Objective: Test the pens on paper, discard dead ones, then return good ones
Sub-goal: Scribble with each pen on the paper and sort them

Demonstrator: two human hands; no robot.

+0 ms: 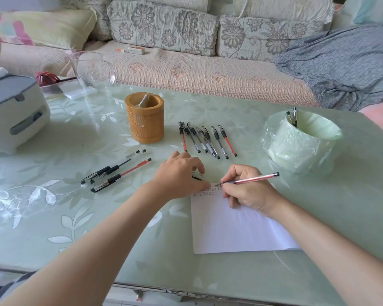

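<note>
- Head view, centre: right grip (245, 192) closed round a slim red-barrelled pen (252, 179) in a writing hold. Tip down on the top edge of a white paper sheet (230, 228), beside rows of small test marks. Barrel tilted back, so that the nib meets the page squarely.
- Just left of that: left grip (179, 173) resting on the sheet's upper left corner, probably to stop it sliding under the strokes. Fingers curled over a thin dark piece (196, 178), perhaps the cap; cannot tell whether pinched or merely covered.
- Beyond both: seven black-capped pens in a neat row (206, 140) on the pale green leaf-patterned desk (75, 217), apparently waiting their turn.
- Further left: three more pens in a loose bunch (117, 171), well apart from the row, likely to keep sorted from unsorted.
- Behind, left of the row: round woven bamboo pen holder (145, 124), seemingly kept for the good ones.
- Far right: small round bin lined with a green plastic bag (301, 146), with two dark pens (292, 118) standing inside, presumably dead ones.
- Judged stage: mid-test, much of the lot not yet tried.
</note>
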